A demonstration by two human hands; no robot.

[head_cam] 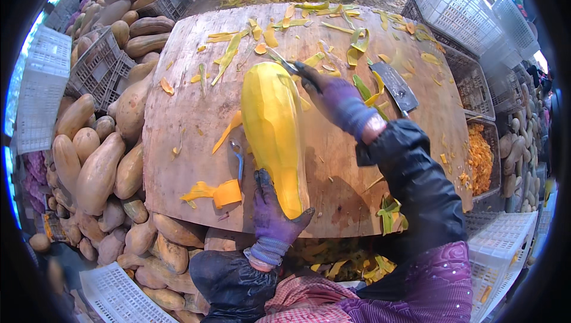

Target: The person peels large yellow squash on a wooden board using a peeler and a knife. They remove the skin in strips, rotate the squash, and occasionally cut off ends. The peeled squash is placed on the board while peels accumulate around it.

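A large peeled butternut-type squash, yellow with flat peeling facets, lies lengthwise on a wooden board. My left hand, in a purple knitted glove, grips its narrow near end, with thumb and fingers on either side. At the far end, my gloved right hand holds a peeler, its metal head at the squash's upper right edge. Left of the squash rest a spoon with a blue handle and an orange squash piece. A cleaver lies flat beyond my right forearm.
Peel strips litter the board's far half. Unpeeled squashes are heaped along the left side, among plastic crates. To the right, a crate holds orange squash pulp; white crates are stacked behind. More peelings lie below the near edge.
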